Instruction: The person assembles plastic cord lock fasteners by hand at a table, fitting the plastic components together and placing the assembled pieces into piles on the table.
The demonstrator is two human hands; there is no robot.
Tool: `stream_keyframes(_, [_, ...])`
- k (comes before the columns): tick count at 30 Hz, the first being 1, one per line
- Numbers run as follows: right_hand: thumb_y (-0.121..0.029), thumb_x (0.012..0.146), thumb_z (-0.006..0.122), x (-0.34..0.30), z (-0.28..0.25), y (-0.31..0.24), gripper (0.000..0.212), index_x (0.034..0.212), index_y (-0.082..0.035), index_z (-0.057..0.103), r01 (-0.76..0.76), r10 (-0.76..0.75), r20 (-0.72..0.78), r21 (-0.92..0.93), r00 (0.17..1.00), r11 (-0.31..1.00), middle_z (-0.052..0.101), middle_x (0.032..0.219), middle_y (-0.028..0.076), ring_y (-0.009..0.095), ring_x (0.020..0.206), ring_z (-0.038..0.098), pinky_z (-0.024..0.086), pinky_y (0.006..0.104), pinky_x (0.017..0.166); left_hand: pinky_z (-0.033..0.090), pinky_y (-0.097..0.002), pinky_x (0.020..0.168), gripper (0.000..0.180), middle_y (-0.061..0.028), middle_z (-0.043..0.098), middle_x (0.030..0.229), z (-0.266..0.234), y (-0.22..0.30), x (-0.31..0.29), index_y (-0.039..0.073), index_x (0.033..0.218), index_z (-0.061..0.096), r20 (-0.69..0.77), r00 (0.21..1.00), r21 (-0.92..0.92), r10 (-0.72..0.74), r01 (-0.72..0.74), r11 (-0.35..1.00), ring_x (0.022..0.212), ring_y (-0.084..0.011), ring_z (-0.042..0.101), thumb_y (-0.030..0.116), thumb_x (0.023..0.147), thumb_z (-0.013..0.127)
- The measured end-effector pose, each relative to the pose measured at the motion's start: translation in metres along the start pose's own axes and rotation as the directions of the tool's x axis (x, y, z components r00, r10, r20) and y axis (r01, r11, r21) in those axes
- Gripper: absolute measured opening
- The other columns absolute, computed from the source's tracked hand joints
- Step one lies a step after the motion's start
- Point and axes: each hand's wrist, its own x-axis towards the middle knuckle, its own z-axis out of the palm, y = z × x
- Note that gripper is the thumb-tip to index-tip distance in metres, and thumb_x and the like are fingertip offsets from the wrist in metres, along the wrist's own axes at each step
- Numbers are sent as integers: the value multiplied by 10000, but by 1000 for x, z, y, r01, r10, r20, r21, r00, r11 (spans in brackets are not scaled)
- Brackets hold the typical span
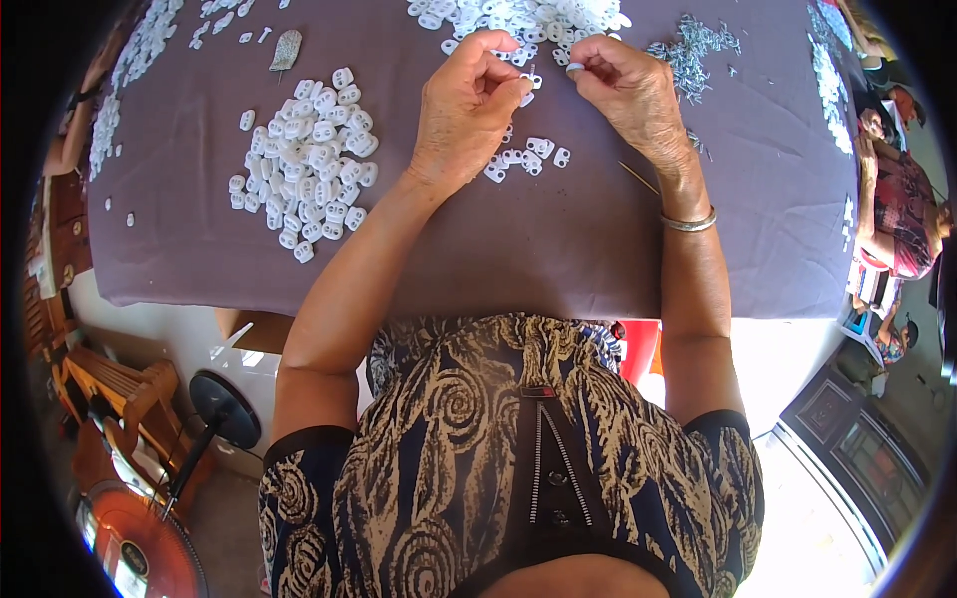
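Note:
My left hand (469, 115) is closed, its thumb and fingertips pinching a small white two-holed plastic piece (536, 81). A thin upright bit shows at the top of that piece, too small to name. To the right, my right hand (630, 95) pinches a small white plastic part (574, 68) between thumb and finger, mostly hidden. The two hands are a short way apart. Below them lies a small cluster of white two-holed pieces (532, 157). Just beyond them spreads a big heap of white plastic pieces (498, 14).
A pile of white two-holed pieces (309, 159) sits left of my left forearm. Small metal bits (698, 58) lie beyond my right hand. A thin stick (639, 177) is beside my right wrist. A fan (140, 543) stands lower left; people (902, 214) are at the right.

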Motion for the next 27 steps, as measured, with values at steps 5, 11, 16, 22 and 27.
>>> stream_keyframes(5, [-45, 763, 694, 2, -12, 7, 141, 892, -35, 639, 87, -78, 69, -138, 995, 987, 586, 699, 13, 76, 606, 541, 463, 227, 586, 441, -202, 531, 288, -4, 593, 732, 0, 3, 1, 32, 1088, 535, -28, 1000, 9, -14, 14, 1000, 634, -40, 522, 6, 824, 648])
stream_keyframes(11, [-75, 799, 685, 0, -11, 5, 115, 892, -18, 649, -68, 73, 102, -58, 992, 996, 593, 716, -6, 61, 605, 518, 447, 227, 564, 446, -205, 541, 273, 0, 584, 724, 0, 4, 0, 36, 1079, 536, -13, 999, 16, -29, 29, 999, 632, -40, 520, 11, 830, 643])
stream_keyframes(16, [-116, 854, 656, 3, -2, -15, 114, 903, -13, 658, -212, 187, 105, 348, 977, 913, 603, 749, -18, 46, 619, 497, 427, 208, 562, 455, -213, 561, 292, 1, 577, 738, 0, 0, 0, 41, 1108, 531, 49, 999, 39, 12, -13, 999, 627, -48, 515, 8, 835, 629])
stream_keyframes(22, [-103, 868, 632, 3, 6, -19, 94, 910, -23, 660, -341, 296, 173, 563, 939, 753, 622, 761, 6, 53, 634, 512, 430, 202, 567, 458, -222, 564, 336, -8, 576, 762, -1, 1, -1, 40, 1158, 510, 106, 994, 54, 33, -39, 998, 629, -57, 524, 6, 838, 610])
stream_keyframes(27, [-96, 867, 633, 1, 8, -13, 89, 910, -23, 664, -347, 275, 212, 608, 938, 714, 634, 784, 25, 63, 664, 534, 430, 205, 564, 459, -227, 560, 362, -16, 574, 759, 0, 5, -3, 34, 1178, 494, 118, 993, 67, 2, -10, 998, 625, -66, 530, 3, 833, 601])
